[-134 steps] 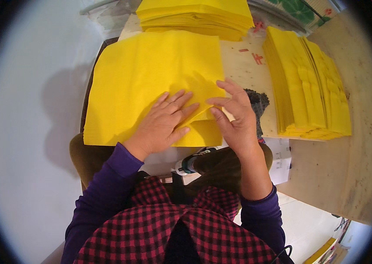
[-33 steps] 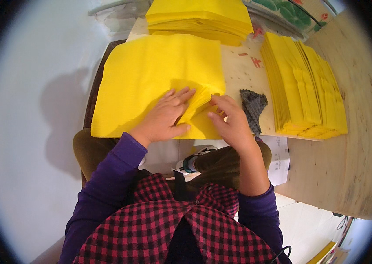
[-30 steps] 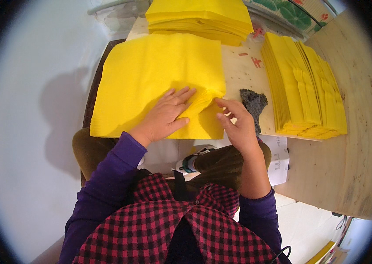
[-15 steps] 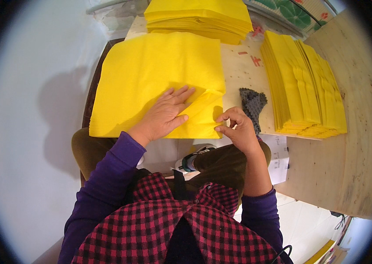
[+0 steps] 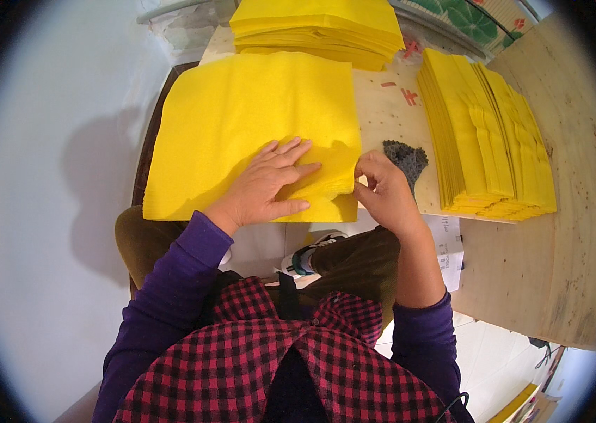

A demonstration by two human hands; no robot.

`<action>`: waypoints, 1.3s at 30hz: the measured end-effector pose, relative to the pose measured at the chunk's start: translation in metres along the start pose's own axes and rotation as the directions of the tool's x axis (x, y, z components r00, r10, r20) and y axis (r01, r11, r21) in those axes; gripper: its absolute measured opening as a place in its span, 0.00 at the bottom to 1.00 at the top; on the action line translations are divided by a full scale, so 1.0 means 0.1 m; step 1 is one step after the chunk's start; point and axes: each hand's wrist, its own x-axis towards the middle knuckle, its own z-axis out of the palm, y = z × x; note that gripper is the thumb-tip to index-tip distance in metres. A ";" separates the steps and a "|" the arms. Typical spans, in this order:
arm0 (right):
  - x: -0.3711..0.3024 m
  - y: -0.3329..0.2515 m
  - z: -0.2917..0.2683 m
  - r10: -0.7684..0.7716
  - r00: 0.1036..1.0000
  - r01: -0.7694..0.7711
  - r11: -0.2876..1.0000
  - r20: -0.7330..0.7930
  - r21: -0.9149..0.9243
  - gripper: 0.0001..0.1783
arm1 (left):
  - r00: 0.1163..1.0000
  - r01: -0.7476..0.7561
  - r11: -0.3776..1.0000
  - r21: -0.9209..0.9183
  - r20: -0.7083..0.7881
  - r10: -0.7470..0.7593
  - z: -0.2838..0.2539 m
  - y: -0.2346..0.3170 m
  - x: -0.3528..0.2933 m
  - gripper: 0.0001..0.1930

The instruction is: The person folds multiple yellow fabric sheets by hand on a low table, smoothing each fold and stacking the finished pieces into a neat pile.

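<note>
A stack of yellow fabric sheets (image 5: 241, 106) lies on the table in front of me, its near edge overhanging my lap. My left hand (image 5: 269, 180) rests flat on the top sheet with its fingers spread. At the stack's right edge, near the close corner, my right hand (image 5: 382, 187) pinches the edge of the sheet between thumb and forefinger. The cloth is slightly raised and creased between the two hands. Just beyond my right hand lies a crumpled dark grey textured cloth (image 5: 406, 161).
Another yellow stack (image 5: 319, 32) sits at the far side of the wooden table (image 5: 389, 116). More folded yellow stacks (image 5: 484, 134) stand on the right, beside a wooden board (image 5: 544, 268). A white wall (image 5: 51, 211) closes off the left. Red tape marks (image 5: 409, 96) show on the tabletop.
My right hand has moved slightly right and away from me along the stack's edge. The raised fold at the sheet's corner has flattened. My left hand stays in place, its thumb a little lower.
</note>
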 end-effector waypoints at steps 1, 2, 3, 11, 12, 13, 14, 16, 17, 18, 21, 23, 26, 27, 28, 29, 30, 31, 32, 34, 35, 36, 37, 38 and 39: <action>0.04 -0.04 -0.01 -0.018 1.000 0.018 1.000 0.001 -0.008 0.06 | 1.000 -0.008 1.000 0.004 -0.008 0.008 0.00 0.01 0.00 0.34; 0.09 -0.07 -0.02 -0.036 0.999 0.036 0.999 0.003 -0.015 0.06 | 1.000 -0.009 1.000 -0.002 -0.012 0.009 -0.01 0.01 0.00 0.35; 0.13 -0.11 -0.02 -0.020 1.000 0.020 1.000 0.010 -0.023 0.06 | 1.000 -0.010 1.000 -0.007 -0.015 0.010 -0.01 0.02 0.00 0.36; 0.16 -0.12 -0.02 -0.051 0.992 0.060 0.995 -0.119 0.078 0.05 | 1.000 0.024 0.996 -0.091 -0.007 -0.025 0.02 -0.04 -0.02 0.25; 0.13 -0.07 -0.02 -0.055 0.983 0.079 0.988 -0.174 0.132 0.05 | 1.000 0.024 0.994 -0.102 -0.018 -0.026 0.04 -0.05 -0.02 0.23; 0.10 0.00 -0.03 0.022 0.980 0.009 0.988 -0.200 0.156 0.05 | 0.999 0.040 0.991 -0.125 -0.016 -0.042 0.05 -0.06 -0.02 0.22; 0.07 0.08 -0.05 0.069 0.972 -0.027 0.983 -0.226 0.184 0.05 | 0.999 0.029 0.992 -0.120 -0.028 -0.033 0.06 -0.07 -0.02 0.21; -0.02 0.26 -0.12 0.117 0.953 -0.084 0.988 -0.281 0.126 0.04 | 0.999 0.038 0.990 -0.132 -0.026 -0.041 0.07 -0.08 -0.03 0.21; -0.07 0.36 -0.16 0.114 0.943 -0.107 0.993 -0.311 0.039 0.04 | 0.999 0.040 0.990 -0.137 -0.025 -0.044 0.08 -0.08 -0.03 0.21; -0.12 0.46 -0.22 0.100 0.935 -0.120 0.992 -0.340 -0.038 0.04 | 0.999 0.042 0.989 -0.143 -0.024 -0.046 0.08 -0.08 -0.03 0.21; -0.23 0.77 -0.31 0.034 0.893 -0.207 0.917 -0.449 -0.342 0.09 | 0.998 0.047 0.986 -0.158 -0.029 -0.052 0.08 -0.08 -0.03 0.21; -0.27 0.97 -0.28 -0.002 0.883 -0.215 0.887 -0.470 -0.409 0.10 | 0.998 0.049 0.985 -0.166 -0.035 -0.055 0.07 -0.08 -0.02 0.21; -0.33 1.19 -0.21 0.172 0.892 -0.319 0.895 -0.418 -0.312 0.10 | 0.998 0.051 0.983 -0.174 -0.035 -0.058 0.06 -0.07 -0.02 0.21; -0.33 1.23 -0.21 0.134 0.892 -0.294 0.897 -0.431 -0.329 0.10 | 0.998 0.052 0.983 -0.174 -0.034 -0.058 0.06 -0.06 -0.02 0.21; -0.32 1.26 -0.21 0.156 0.882 -0.318 0.893 -0.445 -0.318 0.09 | 0.998 0.054 0.983 -0.175 -0.032 -0.061 0.05 -0.06 -0.02 0.22; -0.31 1.28 -0.20 0.175 0.872 -0.334 0.895 -0.457 -0.295 0.09 | 0.998 0.058 0.984 -0.167 -0.027 -0.064 0.04 -0.06 -0.02 0.22; -0.29 1.28 -0.21 0.177 0.860 -0.358 0.877 -0.479 -0.319 0.09 | 0.998 0.063 0.985 -0.162 -0.021 -0.067 0.04 -0.05 -0.02 0.22; -0.26 1.27 -0.23 0.175 0.848 -0.374 0.866 -0.500 -0.332 0.09 | 0.998 0.064 0.985 -0.160 -0.018 -0.068 0.04 -0.05 -0.02 0.22; -0.24 1.24 -0.24 0.226 0.820 -0.439 0.837 -0.526 -0.325 0.09 | 0.997 0.067 0.985 -0.158 -0.017 -0.071 0.04 -0.05 -0.02 0.22; -0.25 1.12 -0.22 0.119 0.807 -0.301 0.926 -0.579 -0.229 0.07 | 0.997 0.066 0.985 -0.159 -0.022 -0.071 0.05 -0.05 -0.03 0.22; -0.26 1.05 -0.20 0.109 0.786 -0.252 0.955 -0.608 -0.155 0.06 | 0.997 0.062 0.985 -0.163 -0.024 -0.067 0.05 -0.06 -0.03 0.22; -0.28 0.96 -0.17 0.124 0.849 -0.186 0.980 -0.514 -0.070 0.05 | 0.998 0.055 0.984 -0.168 -0.026 -0.060 0.05 -0.07 -0.03 0.22; -0.31 0.87 -0.14 0.137 0.900 -0.132 0.990 -0.414 0.041 0.06 | 0.998 0.046 0.984 -0.174 -0.027 -0.051 0.06 -0.07 -0.02 0.22; -0.33 0.78 -0.11 0.149 0.939 -0.097 0.980 -0.309 0.176 0.07 | 0.998 0.049 0.984 -0.170 -0.024 -0.054 0.06 -0.07 -0.02 0.22; -0.35 0.69 -0.07 0.131 0.968 -0.089 0.977 -0.212 0.196 0.09 | 0.998 0.052 0.985 -0.166 -0.023 -0.056 0.07 -0.08 -0.02 0.22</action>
